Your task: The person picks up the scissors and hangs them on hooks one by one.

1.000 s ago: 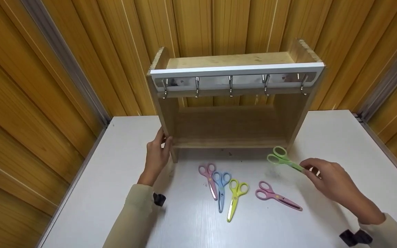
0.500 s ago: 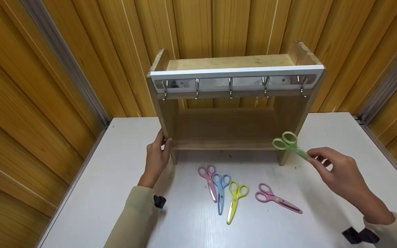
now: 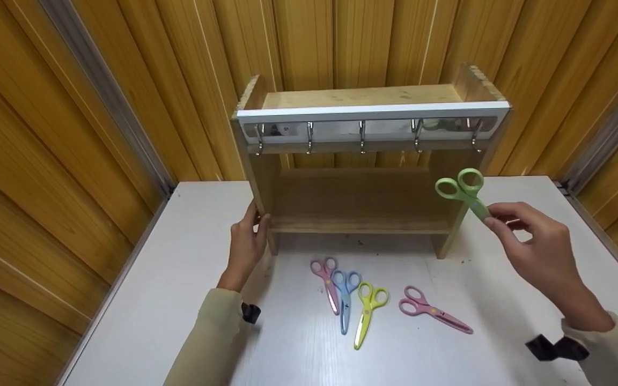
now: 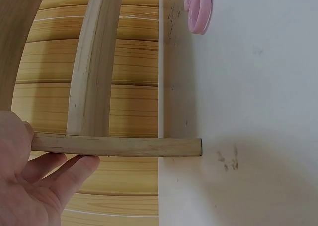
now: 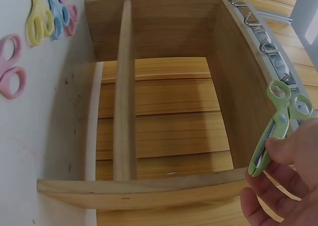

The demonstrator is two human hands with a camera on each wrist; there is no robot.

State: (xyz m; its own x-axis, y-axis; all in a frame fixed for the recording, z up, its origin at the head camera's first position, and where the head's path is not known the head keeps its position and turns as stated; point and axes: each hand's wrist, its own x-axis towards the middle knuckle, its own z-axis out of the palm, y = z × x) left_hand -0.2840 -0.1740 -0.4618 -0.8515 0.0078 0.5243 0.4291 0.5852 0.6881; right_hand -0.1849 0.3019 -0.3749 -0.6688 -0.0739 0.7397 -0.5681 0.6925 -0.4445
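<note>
My right hand [image 3: 542, 254] pinches a pair of green scissors [image 3: 473, 201] by the blade end, with the finger loops up and toward the rack. In the right wrist view the green scissors [image 5: 279, 117] overlap the hook strip from that angle; contact cannot be told. My left hand [image 3: 243, 244] holds the left side panel of a small wooden shelf rack [image 3: 362, 201], thumb at the front edge and fingers behind. Across the rack's top front runs a white-edged strip with several metal hooks [image 3: 362, 136], all bare.
In front of the rack lie pink scissors [image 3: 326, 281], blue scissors [image 3: 345, 300] and yellow scissors [image 3: 366, 313] close together. Another pink pair [image 3: 433, 310] lies apart to their right. Everything stands on a white table [image 3: 298, 354] before wood-patterned walls [image 3: 309, 48].
My right hand has lifted the green scissors from low over the table, up and slightly right, toward the rack's right side. The left hand has stayed on the side panel.
</note>
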